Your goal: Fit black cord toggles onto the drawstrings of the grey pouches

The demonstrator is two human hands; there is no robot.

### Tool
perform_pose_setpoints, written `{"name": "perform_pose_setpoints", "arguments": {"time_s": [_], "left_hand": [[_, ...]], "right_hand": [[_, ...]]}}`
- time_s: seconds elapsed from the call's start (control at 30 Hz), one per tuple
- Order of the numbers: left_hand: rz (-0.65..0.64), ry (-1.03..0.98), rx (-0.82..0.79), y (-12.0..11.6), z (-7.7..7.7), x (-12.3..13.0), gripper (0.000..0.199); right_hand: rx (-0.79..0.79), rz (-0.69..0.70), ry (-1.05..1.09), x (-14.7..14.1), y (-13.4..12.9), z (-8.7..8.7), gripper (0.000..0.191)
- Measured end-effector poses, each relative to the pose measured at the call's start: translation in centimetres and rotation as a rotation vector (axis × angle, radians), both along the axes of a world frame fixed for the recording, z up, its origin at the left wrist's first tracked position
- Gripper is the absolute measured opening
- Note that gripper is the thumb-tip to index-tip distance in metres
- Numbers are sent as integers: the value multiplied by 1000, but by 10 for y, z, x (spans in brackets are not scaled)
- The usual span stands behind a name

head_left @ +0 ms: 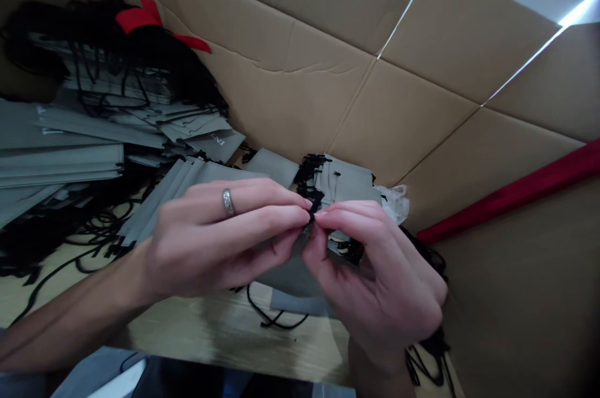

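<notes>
Near the middle of the view, my left hand and my right hand meet fingertip to fingertip. Both pinch a short piece of black cord; its lower end is hidden by my fingers. A ring sits on one finger of my left hand. Below the fingers lies a grey bag-like piece, partly covered by both hands. Whether the cord is joined to it I cannot tell. A loop of black cord rests on the table in front.
Stacks of flat grey pieces with black cords fill the left side, a red strip on top. More grey pieces lie beyond my hands, beside clear plastic. Cardboard walls enclose the wooden table. A red band crosses the right.
</notes>
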State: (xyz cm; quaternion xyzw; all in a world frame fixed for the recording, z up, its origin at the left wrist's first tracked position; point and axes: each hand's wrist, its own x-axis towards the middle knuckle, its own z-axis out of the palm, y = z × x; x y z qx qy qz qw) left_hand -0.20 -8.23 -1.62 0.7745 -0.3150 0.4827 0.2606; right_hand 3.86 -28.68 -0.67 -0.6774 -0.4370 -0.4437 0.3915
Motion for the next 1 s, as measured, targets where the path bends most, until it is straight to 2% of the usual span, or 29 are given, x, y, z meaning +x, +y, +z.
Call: {"name": "perform_pose_setpoints", "arguments": {"time_s": [0.2,0.4,0.6,0.87,0.93,1.0], "left_hand": [[11,52,42,3,-3,-4,17],[-108,-9,33,3,-5,6,13],[-222,99,-61,1,-1,12,17],[-368,250,-248,-1,2,21,21],[-346,259,-258,-1,-1,21,23],[-271,220,-227,-3,-5,19,27]], "right_hand": [[-65,24,25,2,-3,1,26],[-191,97,169,4,-13,6,19],[-137,211,386,3,-17,8,23],[-18,227,529,2,-17,2,27],[-2,192,511,2,-15,1,27],[8,144,479,1,-13,0,28]]}}
